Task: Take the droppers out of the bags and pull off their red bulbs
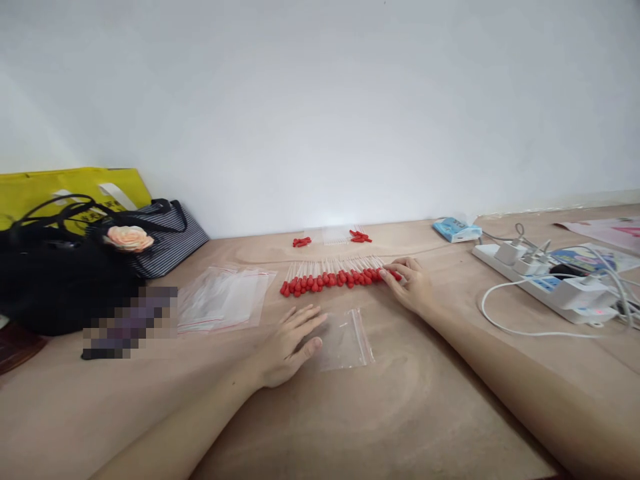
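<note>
A row of thin white sticks with red bulb-shaped tips [330,279] lies across the middle of the table, tips toward me. My right hand [409,283] is at the row's right end, thumb and fingers closed around red tips there; how many it grips is hidden. Nearer to me, my left hand [295,340] lies with fingers spread and holds nothing. Its fingertips and thumb are at the left edge of a clear zip bag [345,340], which lies flat with its red-lined seal to the right.
A stack of clear zip bags [220,300] lies left. Small red pieces [301,242] and another red cluster [360,236] sit near the wall. A tissue pack [456,229] and a cabled power strip [550,283] are right. Black [60,280], striped [170,247] and yellow [100,180] bags stand left.
</note>
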Action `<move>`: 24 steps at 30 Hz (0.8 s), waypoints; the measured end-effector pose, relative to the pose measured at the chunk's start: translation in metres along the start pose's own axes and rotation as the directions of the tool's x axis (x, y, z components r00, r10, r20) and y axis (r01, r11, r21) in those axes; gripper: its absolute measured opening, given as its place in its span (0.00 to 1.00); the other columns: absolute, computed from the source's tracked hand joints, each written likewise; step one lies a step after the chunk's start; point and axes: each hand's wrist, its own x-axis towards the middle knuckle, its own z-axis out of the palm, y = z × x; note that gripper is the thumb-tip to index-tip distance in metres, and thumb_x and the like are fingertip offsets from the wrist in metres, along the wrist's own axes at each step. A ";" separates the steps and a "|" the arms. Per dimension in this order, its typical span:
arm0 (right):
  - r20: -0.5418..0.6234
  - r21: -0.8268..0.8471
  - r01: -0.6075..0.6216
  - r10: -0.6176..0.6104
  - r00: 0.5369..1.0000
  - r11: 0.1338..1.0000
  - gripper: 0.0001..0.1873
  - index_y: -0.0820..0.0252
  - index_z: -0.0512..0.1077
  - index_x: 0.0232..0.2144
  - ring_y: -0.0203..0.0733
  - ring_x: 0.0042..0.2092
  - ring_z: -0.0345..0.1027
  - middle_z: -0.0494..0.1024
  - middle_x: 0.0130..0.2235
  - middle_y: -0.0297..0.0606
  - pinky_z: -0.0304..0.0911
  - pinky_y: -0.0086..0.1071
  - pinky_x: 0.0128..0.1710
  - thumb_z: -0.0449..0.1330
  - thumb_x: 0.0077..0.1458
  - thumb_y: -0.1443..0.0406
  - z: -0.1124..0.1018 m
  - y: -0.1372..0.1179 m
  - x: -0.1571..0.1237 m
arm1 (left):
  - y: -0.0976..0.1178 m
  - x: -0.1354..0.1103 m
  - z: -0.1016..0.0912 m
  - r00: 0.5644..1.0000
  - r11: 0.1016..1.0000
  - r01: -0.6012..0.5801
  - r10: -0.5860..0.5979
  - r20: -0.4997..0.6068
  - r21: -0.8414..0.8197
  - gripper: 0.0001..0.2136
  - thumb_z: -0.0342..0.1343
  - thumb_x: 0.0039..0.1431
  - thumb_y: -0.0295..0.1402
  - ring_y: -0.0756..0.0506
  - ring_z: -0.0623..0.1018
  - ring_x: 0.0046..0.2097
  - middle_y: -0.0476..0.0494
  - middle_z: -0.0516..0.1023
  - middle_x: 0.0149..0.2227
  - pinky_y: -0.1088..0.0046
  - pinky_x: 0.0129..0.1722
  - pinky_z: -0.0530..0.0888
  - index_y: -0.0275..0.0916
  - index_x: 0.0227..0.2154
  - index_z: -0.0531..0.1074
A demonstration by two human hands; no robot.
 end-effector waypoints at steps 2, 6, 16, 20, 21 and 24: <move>0.088 0.090 0.112 -0.120 0.989 0.990 0.15 0.59 0.74 0.35 0.43 0.37 0.65 0.73 0.33 0.42 0.61 0.39 0.40 0.53 0.53 0.56 -0.003 -0.021 -0.004 | -0.001 0.001 0.001 0.998 0.998 0.057 -0.057 0.002 0.012 0.24 0.34 0.61 0.45 0.44 0.48 0.62 0.45 0.50 0.61 0.56 0.60 0.46 0.44 0.57 0.51; 0.399 0.326 0.368 -0.480 0.781 0.871 0.19 0.57 0.69 0.45 0.44 0.49 0.61 0.71 0.46 0.42 0.56 0.40 0.48 0.53 0.53 0.56 -0.006 -0.065 -0.019 | -0.004 0.002 0.004 0.997 0.995 0.059 -0.063 0.050 0.080 0.27 0.37 0.58 0.49 0.42 0.46 0.62 0.44 0.44 0.62 0.53 0.59 0.42 0.44 0.58 0.47; 0.588 0.463 0.332 -0.565 0.579 0.822 0.23 0.58 0.67 0.48 0.42 0.54 0.58 0.67 0.52 0.44 0.51 0.41 0.54 0.54 0.52 0.54 -0.001 -0.076 -0.030 | -0.014 0.007 0.001 0.913 0.948 0.264 -0.305 -0.271 -0.180 0.21 0.57 0.44 0.43 0.43 0.73 0.41 0.42 0.73 0.41 0.66 0.40 0.69 0.38 0.42 0.67; 0.546 0.452 0.366 -0.577 0.608 0.813 0.20 0.58 0.69 0.45 0.43 0.51 0.61 0.68 0.50 0.44 0.55 0.40 0.51 0.53 0.53 0.55 0.001 -0.076 -0.030 | -0.007 0.006 -0.003 0.917 0.917 0.349 -0.376 -0.131 -0.192 0.12 0.55 0.45 0.41 0.48 0.71 0.28 0.50 0.71 0.26 0.73 0.27 0.67 0.38 0.30 0.68; 0.529 0.445 0.382 -0.582 0.618 0.810 0.20 0.58 0.69 0.44 0.43 0.51 0.60 0.68 0.50 0.44 0.55 0.40 0.50 0.52 0.53 0.55 0.001 -0.077 -0.030 | -0.007 0.006 -0.004 0.927 0.930 0.319 -0.347 -0.145 -0.183 0.10 0.52 0.48 0.41 0.48 0.71 0.27 0.51 0.70 0.24 0.74 0.27 0.67 0.38 0.26 0.67; 0.477 0.415 0.429 -0.593 0.648 0.803 0.18 0.59 0.70 0.44 0.43 0.51 0.60 0.68 0.50 0.43 0.56 0.39 0.50 0.51 0.55 0.57 0.001 -0.077 -0.030 | -0.018 0.006 -0.010 0.876 0.941 0.251 -0.321 -0.360 -0.228 0.08 0.47 0.53 0.38 0.50 0.70 0.27 0.51 0.69 0.24 0.74 0.28 0.67 0.39 0.26 0.64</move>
